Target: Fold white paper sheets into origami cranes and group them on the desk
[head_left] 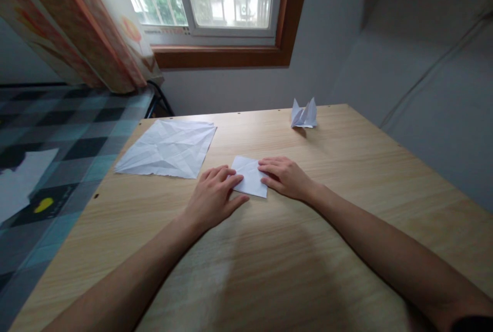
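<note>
A small folded square of white paper [251,179] lies flat on the wooden table between my hands. My left hand [215,193] rests at its left edge, fingertips on the paper and thumb stretched out apart, just off the near edge. Along the right edge, my right hand [287,178] lies with its fingers extended onto the paper. Neither hand is wrapped round anything. The paper's left and right borders are partly hidden beneath my fingers.
A large creased paper sheet [169,148] lies at the table's back left. A folded white paper figure with two upright points [304,114] stands near the back edge. Left of the wooden table [365,250] is a checked cloth surface [84,148] bearing white paper [29,180].
</note>
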The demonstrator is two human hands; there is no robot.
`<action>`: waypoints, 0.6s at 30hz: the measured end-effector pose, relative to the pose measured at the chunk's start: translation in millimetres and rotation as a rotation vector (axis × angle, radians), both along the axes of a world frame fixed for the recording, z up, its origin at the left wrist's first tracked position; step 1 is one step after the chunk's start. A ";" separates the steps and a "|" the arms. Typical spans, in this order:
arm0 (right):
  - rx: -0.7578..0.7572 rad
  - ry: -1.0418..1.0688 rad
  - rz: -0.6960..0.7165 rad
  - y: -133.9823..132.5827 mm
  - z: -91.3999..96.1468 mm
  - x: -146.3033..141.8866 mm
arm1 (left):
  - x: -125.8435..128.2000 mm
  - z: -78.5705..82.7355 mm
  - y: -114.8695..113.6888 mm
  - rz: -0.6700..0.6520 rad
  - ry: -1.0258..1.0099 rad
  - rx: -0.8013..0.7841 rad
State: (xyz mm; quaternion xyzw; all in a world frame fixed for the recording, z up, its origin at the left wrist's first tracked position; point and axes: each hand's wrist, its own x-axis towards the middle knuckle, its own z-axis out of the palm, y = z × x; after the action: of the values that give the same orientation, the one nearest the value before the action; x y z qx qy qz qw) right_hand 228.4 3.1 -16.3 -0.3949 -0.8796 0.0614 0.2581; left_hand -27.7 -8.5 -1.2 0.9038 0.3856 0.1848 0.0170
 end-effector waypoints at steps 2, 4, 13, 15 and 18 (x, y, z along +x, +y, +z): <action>-0.012 0.000 0.001 -0.4 0.2 -0.2 | 0.6 0.0 0.5 0.007 -0.022 0.018; -0.019 -0.004 0.001 -0.2 -0.7 0.0 | 0.7 -0.3 1.3 -0.003 -0.048 0.044; 0.090 0.147 -0.089 -0.9 -1.3 -1.9 | 1.7 2.9 0.1 -0.002 -0.100 0.033; 0.233 0.281 -0.189 -3.7 1.8 -2.2 | 2.4 4.1 -1.0 0.030 -0.096 0.042; 0.445 0.386 -0.193 -8.4 6.7 -2.8 | 2.6 4.7 -2.0 0.046 -0.100 0.061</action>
State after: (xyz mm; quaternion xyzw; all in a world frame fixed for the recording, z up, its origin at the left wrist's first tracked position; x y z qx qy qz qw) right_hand 225.6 -5.3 -9.6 -0.3914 -0.7647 -0.0837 0.5051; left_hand -25.1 -10.5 3.5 0.8845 0.3989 0.2418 0.0042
